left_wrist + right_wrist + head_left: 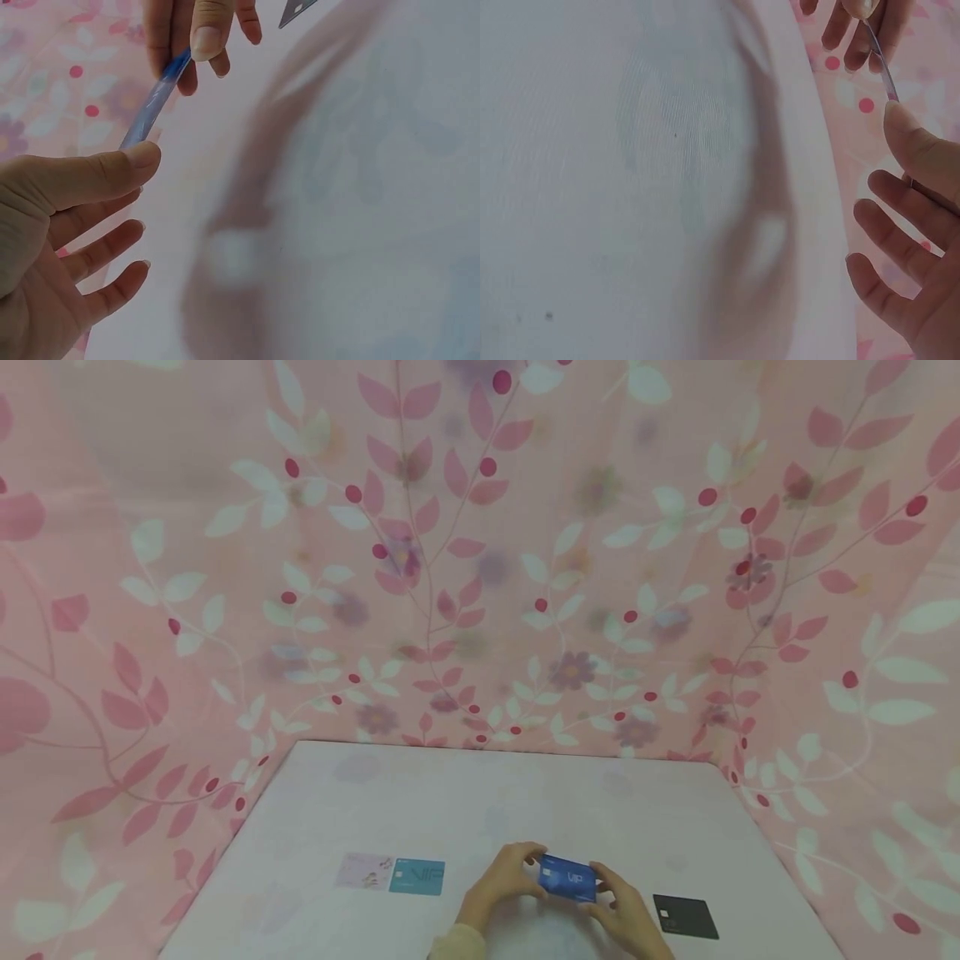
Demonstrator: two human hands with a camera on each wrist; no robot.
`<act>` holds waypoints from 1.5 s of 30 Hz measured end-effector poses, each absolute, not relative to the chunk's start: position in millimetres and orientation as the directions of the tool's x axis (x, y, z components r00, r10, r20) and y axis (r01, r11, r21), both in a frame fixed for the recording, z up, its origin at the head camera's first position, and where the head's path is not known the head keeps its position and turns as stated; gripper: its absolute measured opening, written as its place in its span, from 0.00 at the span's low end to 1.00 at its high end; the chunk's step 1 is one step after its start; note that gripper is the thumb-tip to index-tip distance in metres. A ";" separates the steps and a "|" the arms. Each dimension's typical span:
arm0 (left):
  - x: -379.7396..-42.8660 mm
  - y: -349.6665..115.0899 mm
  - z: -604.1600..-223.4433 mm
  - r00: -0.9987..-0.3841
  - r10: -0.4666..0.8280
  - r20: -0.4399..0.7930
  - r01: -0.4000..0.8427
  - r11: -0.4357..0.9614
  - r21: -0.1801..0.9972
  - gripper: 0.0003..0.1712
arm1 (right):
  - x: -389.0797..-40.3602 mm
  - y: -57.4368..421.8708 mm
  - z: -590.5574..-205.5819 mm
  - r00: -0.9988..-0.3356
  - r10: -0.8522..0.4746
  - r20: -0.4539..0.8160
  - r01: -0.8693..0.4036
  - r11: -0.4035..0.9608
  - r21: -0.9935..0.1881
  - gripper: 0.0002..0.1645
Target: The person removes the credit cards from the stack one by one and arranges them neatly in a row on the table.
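Bare fingers (90, 220) pinch a glossy, rectangular blue card (567, 878).

Blue card (567, 880) has pale VIP lettering, teal card (417, 877) has darker letters, pinkish card (362, 870) is kinda flowery, black card (688, 917) is dark all over bar a whitish chip (664, 913). Cream sleeve (459, 943), whitish table (555, 802), pink cloth (480, 610) with pink-and-white leaves, red dots, purple flowers.

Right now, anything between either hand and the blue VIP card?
Nothing visible: the left hand and right hand pinch the blue VIP card at opposite ends. The black card lies right of the right hand, the teal card left of the left hand; neither intervenes.
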State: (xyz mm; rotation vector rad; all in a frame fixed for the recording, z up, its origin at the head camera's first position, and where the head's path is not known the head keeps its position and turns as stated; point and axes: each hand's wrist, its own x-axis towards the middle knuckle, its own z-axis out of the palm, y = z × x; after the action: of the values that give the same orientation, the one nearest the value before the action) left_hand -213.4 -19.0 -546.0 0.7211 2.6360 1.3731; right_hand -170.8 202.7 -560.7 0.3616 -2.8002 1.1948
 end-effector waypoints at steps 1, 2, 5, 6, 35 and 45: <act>-213.5 -21.5 -545.9 -0.889 0.438 0.137 0.363 0.489 0.793 0.34 | -171.3 200.8 -560.7 -0.968 -0.190 0.167 -0.251 0.665 -0.704 0.38; -213.5 -24.1 -545.9 -0.892 0.432 0.134 0.356 0.488 0.797 0.34 | -171.7 198.7 -560.4 -0.966 -0.193 0.170 -0.256 0.659 -0.707 0.38; -213.7 -32.5 -546.7 -0.900 0.416 0.131 0.343 0.491 0.801 0.33 | -173.3 191.5 -559.2 -0.960 -0.210 0.186 -0.278 0.634 -0.721 0.37; -213.8 -35.5 -547.1 -0.901 0.413 0.132 0.343 0.492 0.800 0.32 | -173.7 188.8 -558.9 -0.959 -0.216 0.186 -0.282 0.621 -0.731 0.37; -208.8 -94.5 -560.7 -0.947 0.295 0.124 0.267 0.513 0.816 0.33 | -192.4 130.8 -577.9 -0.876 -0.330 0.351 -0.480 0.530 -0.699 0.37; -210.5 -105.9 -565.1 -0.959 0.267 0.093 0.224 0.521 0.824 0.34 | -197.3 119.6 -582.8 -0.868 -0.355 0.348 -0.491 0.503 -0.711 0.37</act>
State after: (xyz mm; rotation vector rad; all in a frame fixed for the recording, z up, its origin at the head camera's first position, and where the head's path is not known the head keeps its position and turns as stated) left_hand -210.5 -105.9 -565.1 0.4364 2.7000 1.4517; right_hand -197.3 119.6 -582.8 0.7333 -2.5847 1.2998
